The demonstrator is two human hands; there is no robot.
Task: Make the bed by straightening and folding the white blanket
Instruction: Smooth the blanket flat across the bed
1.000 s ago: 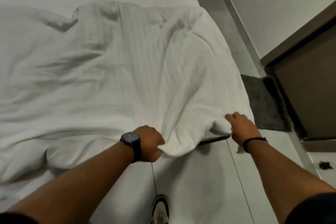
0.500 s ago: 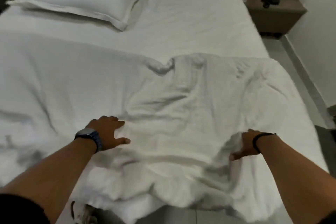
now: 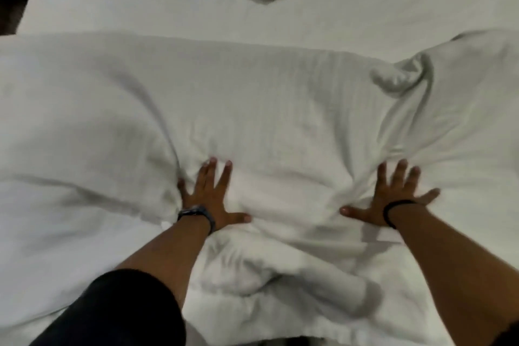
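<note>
1. White blanket point(image 3: 266, 109) lies spread across the bed point(image 3: 365, 17), bunched at the near edge and at right.
2. Left hand point(image 3: 209, 196) and right hand point(image 3: 393, 199) press flat on it, fingers splayed, gripping nothing.
3. Sweep outward from centre with even pressure to chase creases off.
4. Near hem sits under the folds; right side cut off.

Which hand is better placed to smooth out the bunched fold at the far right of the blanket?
The right hand, probably. It lies flat on the white blanket nearer the bunched fold; the left hand presses farther away.
</note>
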